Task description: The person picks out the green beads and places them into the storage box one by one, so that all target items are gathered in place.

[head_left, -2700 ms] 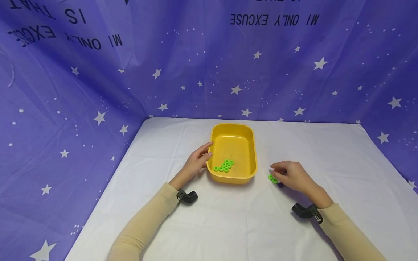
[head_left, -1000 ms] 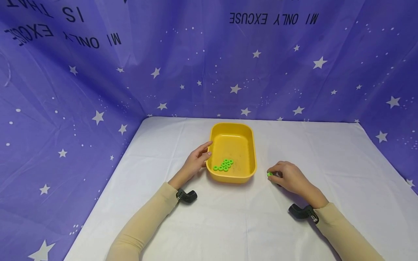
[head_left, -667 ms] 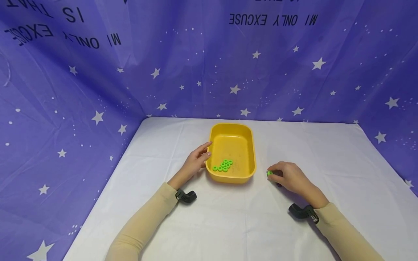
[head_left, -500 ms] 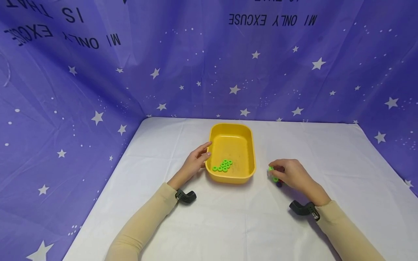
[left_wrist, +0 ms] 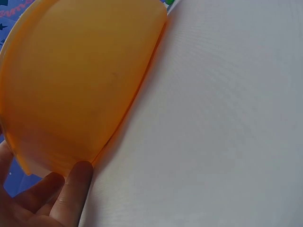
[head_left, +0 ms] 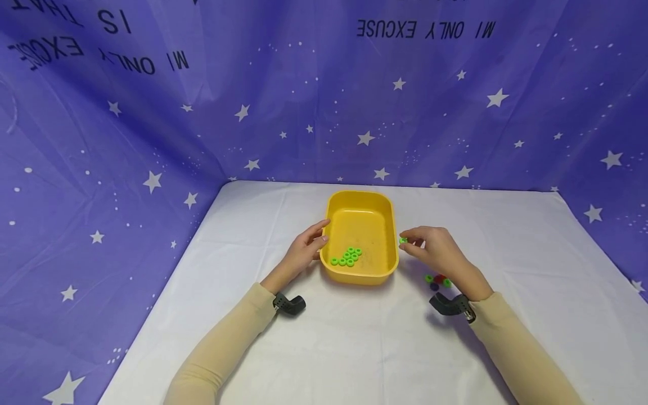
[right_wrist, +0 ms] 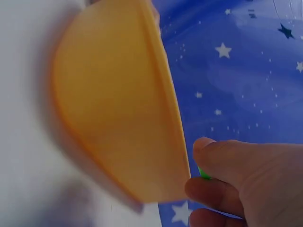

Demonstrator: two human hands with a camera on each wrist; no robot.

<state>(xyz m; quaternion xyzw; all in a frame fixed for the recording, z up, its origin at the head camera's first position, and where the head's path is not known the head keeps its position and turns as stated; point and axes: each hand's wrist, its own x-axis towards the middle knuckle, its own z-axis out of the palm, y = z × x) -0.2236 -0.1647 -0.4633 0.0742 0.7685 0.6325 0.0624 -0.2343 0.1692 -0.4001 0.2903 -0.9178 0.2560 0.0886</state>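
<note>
A yellow tub stands on the white cloth, with several small green ring-shaped beads near its front left corner. My left hand rests its fingers against the tub's left side; in the left wrist view the fingertips touch the tub's outer wall. Just outside the right rim, my right hand pinches one green bead between thumb and fingers. In the right wrist view only a sliver of the green bead shows between the fingers.
Below my right hand a small cluster lies on the cloth: two green beads, red ones and a dark one. A purple star-printed curtain hangs behind and along the sides of the table.
My right hand has lifted a green bead from the cluster and moved it left and away from me, to the tub's right rim. The left hand and tub have not moved.
</note>
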